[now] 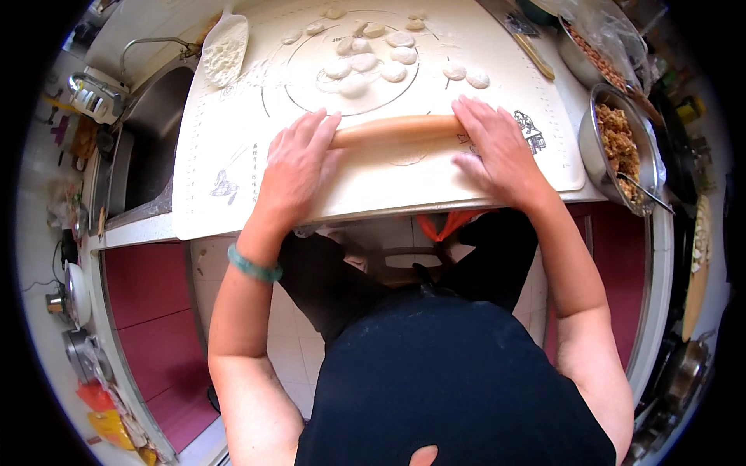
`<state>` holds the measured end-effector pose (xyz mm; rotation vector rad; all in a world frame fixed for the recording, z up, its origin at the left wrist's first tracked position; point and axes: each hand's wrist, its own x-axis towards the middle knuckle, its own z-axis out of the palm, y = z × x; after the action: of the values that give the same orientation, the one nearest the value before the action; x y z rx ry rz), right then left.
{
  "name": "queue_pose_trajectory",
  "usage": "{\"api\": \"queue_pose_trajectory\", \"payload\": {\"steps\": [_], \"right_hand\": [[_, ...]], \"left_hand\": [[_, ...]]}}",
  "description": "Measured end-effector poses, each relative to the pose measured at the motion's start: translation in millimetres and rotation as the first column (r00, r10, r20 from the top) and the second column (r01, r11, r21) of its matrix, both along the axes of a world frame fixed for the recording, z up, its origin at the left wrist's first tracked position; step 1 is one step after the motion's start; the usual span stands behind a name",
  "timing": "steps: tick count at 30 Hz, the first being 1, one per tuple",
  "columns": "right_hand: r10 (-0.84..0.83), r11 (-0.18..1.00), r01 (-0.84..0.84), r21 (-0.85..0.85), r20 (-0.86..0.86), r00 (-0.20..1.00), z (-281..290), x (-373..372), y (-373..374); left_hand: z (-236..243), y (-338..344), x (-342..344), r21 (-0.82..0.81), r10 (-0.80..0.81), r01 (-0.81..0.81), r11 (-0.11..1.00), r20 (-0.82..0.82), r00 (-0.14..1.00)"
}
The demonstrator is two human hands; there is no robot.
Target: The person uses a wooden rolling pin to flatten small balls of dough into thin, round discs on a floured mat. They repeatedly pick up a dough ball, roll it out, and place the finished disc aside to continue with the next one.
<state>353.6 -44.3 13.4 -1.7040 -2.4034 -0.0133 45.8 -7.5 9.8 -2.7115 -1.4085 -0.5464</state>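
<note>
Rolling pin [398, 130] (tan) lies under left hand [299, 165] and right hand [499, 149], palms down, fingers [312, 128] unclenched over its ends.

One rolling pin [396, 130], one left hand [299, 161], one right hand [501, 151], more than a dozen dough rounds [353, 85] by my count, one pale mat [513, 89], one scoop [244, 36], two metal bowls [594, 155], one green bangle [254, 267]
</note>
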Motion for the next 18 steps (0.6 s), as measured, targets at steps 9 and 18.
{"api": "queue_pose_trajectory", "payload": {"steps": [9,18], "right_hand": [[0.058,0.998,-0.056,0.016,-0.089,0.994,7,5,28],[0.179,0.983,-0.178,-0.038,0.038,0.983,15,2,-44]], "left_hand": [[-1,38,9,-0.161,0.168,-0.186,0.969,-0.118,0.979],[-3,-45,-7,-0.225,0.038,-0.069,0.972,-0.139,0.989]]}}
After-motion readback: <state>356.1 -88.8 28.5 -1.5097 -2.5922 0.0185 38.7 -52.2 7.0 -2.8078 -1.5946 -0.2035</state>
